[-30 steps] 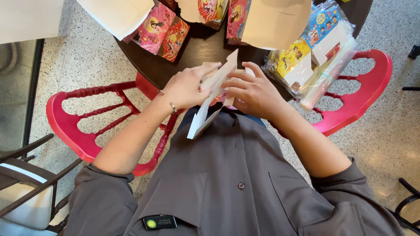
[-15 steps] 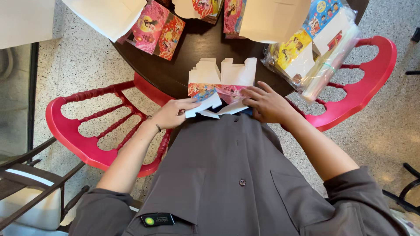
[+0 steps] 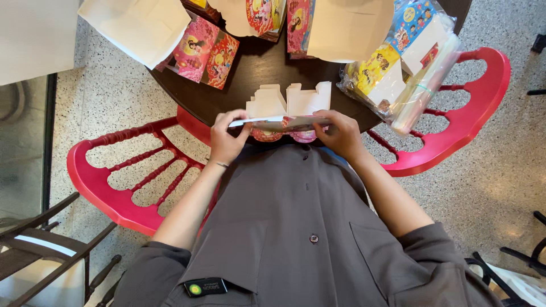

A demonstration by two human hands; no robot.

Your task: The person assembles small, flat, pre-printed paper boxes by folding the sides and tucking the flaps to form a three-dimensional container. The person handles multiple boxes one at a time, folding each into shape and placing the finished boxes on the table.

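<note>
Head view, middle of the frame: my left hand [image 3: 227, 139] and right hand [image 3: 339, 133] pinch a flat white cardboard box cutout [image 3: 287, 111] at both ends, keeping it level over the dark round table [image 3: 250, 74].

One view only, head-worn camera. Looks steeply down the wearer's front, close range. Grey shirt [image 3: 296, 227] fills the lower half of the frame; both forearms run up toward centre. Dark round table [image 3: 250, 74] edge occupies upper centre; red chair [image 3: 114, 182] at left, terrazzo floor [image 3: 495, 187] at right.
</note>
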